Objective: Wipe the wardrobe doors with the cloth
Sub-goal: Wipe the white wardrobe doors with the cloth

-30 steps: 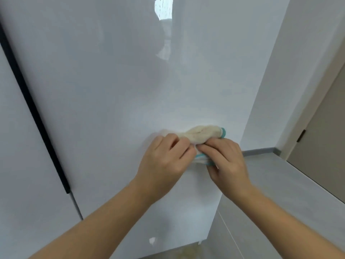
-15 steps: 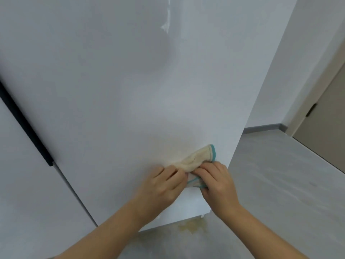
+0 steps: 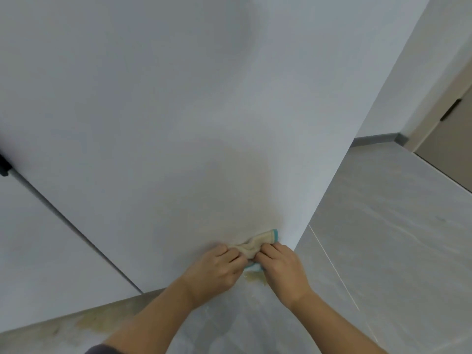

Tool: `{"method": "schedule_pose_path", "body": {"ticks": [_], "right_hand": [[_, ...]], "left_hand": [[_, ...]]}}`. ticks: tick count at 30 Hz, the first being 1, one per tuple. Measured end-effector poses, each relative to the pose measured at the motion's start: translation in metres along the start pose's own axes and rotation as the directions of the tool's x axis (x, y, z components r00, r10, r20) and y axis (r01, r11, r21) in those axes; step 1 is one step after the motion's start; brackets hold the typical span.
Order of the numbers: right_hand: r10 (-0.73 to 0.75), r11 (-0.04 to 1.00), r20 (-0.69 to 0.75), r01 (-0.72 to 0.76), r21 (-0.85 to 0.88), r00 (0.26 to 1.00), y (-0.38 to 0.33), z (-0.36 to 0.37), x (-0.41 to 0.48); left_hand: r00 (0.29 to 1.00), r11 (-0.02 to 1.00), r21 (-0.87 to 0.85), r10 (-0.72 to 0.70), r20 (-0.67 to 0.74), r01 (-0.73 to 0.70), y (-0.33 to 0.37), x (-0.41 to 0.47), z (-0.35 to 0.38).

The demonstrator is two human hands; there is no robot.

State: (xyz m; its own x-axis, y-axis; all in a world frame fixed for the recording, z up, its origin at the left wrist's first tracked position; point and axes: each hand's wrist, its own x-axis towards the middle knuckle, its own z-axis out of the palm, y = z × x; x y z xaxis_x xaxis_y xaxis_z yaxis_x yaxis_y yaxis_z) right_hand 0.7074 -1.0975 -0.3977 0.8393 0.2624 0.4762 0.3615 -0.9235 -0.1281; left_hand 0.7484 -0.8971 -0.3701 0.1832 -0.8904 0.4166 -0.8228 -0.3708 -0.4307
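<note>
One cloth (image 3: 258, 242), cream with a blue-green edge, is bunched up low on the big white wardrobe door (image 3: 178, 123), near its bottom right corner and just above the floor (image 3: 383, 251). Two hands hold it. The left hand (image 3: 217, 268) grips the cloth's left end with curled fingers (image 3: 231, 254) pressed together. The right hand (image 3: 281, 267) grips the right end the same way. Both arms reach forward and down. A second white door (image 3: 38, 251) stands to the left, with one black handle (image 3: 3, 167) at the edge. One yellow stain (image 3: 255, 278) is on the floor below the cloth.
</note>
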Motion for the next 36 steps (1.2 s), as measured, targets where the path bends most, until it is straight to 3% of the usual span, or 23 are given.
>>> {"method": "schedule_pose_path", "body": {"ticks": [8,12,17,21,23,25,30,36], "right_hand": [[0.118,0.978,0.119,-0.136,0.156,0.986,-0.018,-0.002,-0.014],[0.108,0.965,0.073,-0.122,0.231,0.991,-0.029,-0.024,-0.016],[0.184,0.955,-0.144,-0.143,0.258,0.972,-0.030,-0.072,0.016],[0.153,0.977,-0.430,-0.071,0.200,0.890,-0.032,-0.116,0.051],[0.146,0.982,-0.516,-0.058,0.182,0.844,-0.031,-0.129,0.063],[0.192,0.970,-0.493,-0.087,0.228,0.849,-0.029,-0.127,0.067],[0.103,0.986,-0.422,-0.037,0.162,0.901,-0.023,-0.094,0.049],[0.013,0.998,-0.469,0.016,0.056,0.883,-0.011,-0.092,0.066]], "left_hand": [[0.984,0.988,-0.091,-0.110,0.139,0.124,0.019,-0.013,-0.007],[0.965,0.959,-0.143,-0.229,0.129,0.246,0.013,-0.014,-0.036],[0.929,0.921,-0.140,-0.369,-0.021,0.363,-0.012,0.009,-0.073],[0.877,0.908,-0.136,-0.418,-0.238,0.396,-0.033,0.045,-0.108],[0.846,0.905,-0.119,-0.423,-0.323,0.407,-0.041,0.059,-0.120],[0.849,0.916,-0.078,-0.395,-0.350,0.394,-0.047,0.066,-0.120],[0.916,0.954,0.056,-0.264,-0.302,0.294,-0.046,0.051,-0.097],[0.926,0.955,0.116,-0.228,-0.301,0.273,-0.052,0.042,-0.094]]}}
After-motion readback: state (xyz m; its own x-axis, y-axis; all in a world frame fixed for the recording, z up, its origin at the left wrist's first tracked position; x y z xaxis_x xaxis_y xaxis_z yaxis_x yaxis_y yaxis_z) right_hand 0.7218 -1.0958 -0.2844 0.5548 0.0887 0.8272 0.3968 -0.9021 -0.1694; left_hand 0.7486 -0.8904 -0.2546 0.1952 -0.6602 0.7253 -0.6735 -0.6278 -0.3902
